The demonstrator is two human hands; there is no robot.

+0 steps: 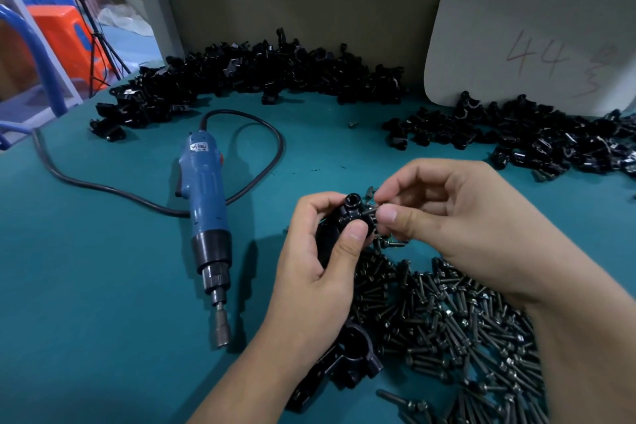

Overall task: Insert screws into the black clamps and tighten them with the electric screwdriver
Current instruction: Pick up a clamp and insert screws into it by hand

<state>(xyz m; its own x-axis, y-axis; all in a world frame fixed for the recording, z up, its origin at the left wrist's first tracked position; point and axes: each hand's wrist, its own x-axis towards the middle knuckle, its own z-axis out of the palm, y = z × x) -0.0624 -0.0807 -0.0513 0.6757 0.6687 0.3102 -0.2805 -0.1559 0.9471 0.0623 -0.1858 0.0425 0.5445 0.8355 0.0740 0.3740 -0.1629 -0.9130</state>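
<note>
The left hand (320, 272) grips a black clamp (351, 213); the right hand (457, 217) pinches a screw (369, 212) held sideways, tip toward the clamp. The electric screwdriver (204, 217) lies on the worktop (103, 286), bit nearward.

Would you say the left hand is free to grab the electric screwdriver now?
Probably not yet: the left hand grips a black clamp, though nothing lies between it and the electric screwdriver.

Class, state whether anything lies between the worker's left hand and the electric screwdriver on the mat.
Only the screwdriver's own cable, looping flat on the teal mat between the left hand and the electric screwdriver. Lower down, bare mat separates them. The left hand itself grips a black clamp.
</note>
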